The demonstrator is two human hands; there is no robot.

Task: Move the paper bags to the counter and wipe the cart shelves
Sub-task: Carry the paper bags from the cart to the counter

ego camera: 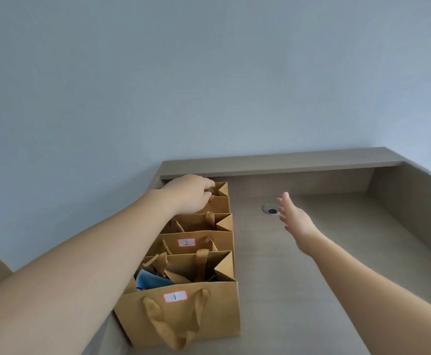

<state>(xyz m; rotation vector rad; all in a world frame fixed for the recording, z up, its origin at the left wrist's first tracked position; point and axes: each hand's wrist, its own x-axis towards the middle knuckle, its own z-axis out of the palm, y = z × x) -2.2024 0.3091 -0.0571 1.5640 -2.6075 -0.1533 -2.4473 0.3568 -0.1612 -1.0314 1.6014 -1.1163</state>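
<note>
We see three brown paper bags in row along left edge of counter: bag 1 nearest, bag 2 behind, rear bag by back ledge. Left hand fingers curled on rear bag's top edge. Right hand spread, off bags, above grommet hole.

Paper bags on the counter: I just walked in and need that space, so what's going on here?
A person is lining up paper bags along the counter by the wall. Bag 1 stands nearest, bag 2 behind it. The left hand is on the farthest bag. The right hand hovers open, empty.
</note>
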